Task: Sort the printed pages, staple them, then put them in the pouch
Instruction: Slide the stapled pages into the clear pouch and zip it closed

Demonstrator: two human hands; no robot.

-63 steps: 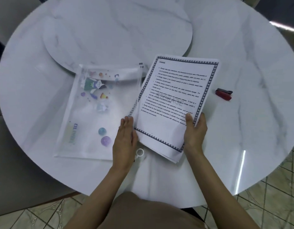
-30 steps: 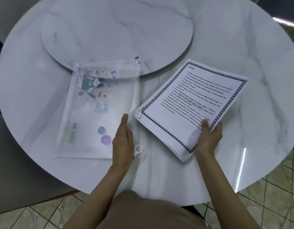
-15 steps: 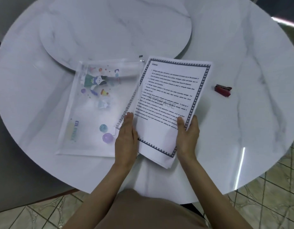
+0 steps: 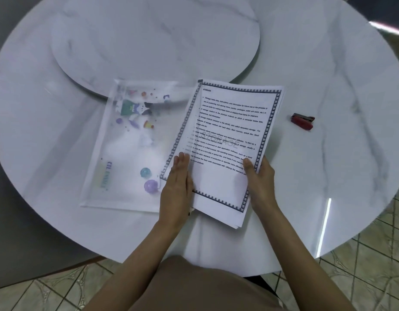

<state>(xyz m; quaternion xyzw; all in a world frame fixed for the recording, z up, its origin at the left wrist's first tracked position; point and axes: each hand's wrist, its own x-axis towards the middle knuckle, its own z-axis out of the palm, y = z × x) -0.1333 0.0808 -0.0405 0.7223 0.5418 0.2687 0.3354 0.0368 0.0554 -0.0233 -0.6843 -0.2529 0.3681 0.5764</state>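
Pinching pages: right hand; left hand flat atop.

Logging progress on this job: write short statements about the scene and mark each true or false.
1. The right hand grips the pages at their lower right edge. True.
2. The red stapler lies on the pouch. False: it lies on the table, right of the pages.
3. The left hand lies flat, fingers straight. True.
4. The pages sit wholly inside the pouch. False: most of the stack shows outside it.
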